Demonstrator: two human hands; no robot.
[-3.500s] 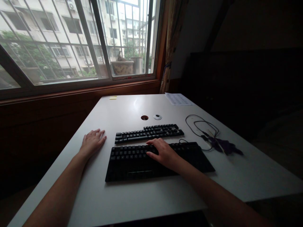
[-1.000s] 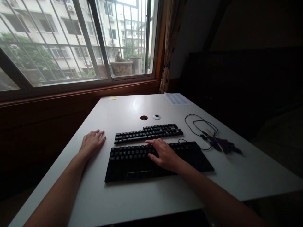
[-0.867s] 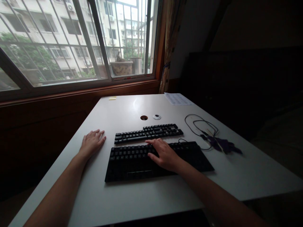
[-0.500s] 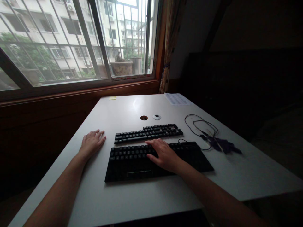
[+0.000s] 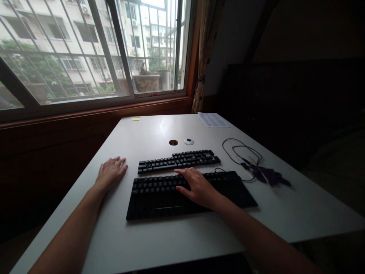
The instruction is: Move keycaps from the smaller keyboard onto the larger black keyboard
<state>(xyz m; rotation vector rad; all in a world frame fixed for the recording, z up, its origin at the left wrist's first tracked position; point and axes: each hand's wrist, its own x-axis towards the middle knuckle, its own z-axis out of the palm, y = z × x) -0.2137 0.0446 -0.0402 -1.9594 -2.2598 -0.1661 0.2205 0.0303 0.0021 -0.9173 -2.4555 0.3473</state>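
Observation:
A black keyboard [image 5: 154, 199] lies in front of me. Keycaps fill its upper rows on the left, while its lower part is dark and bare of visible caps. Over the middle of its upper rows is my right hand [image 5: 196, 186], open, thumb apart from the stretched fingers; it hides the keys beneath. Just behind the keyboard, loose black keycaps [image 5: 162, 164] are laid out in rows, with a long bar-shaped cap [image 5: 164, 167] among them. Flat on the table to the left rests my left hand [image 5: 110, 173], open and holding nothing.
The white table [image 5: 108, 236] carries a coiled cable [image 5: 228, 140] and a dark purple cloth [image 5: 269, 175] with a thin stick on the right. Behind the keycaps are a round hole [image 5: 173, 142] and its cover [image 5: 188, 141]. Printed paper [image 5: 213, 120] and a yellow note [image 5: 135, 118] lie far back.
My right thumb has shifted very slightly to the left over the keyboard. The left hand, keyboard and loose keycaps stay where they were.

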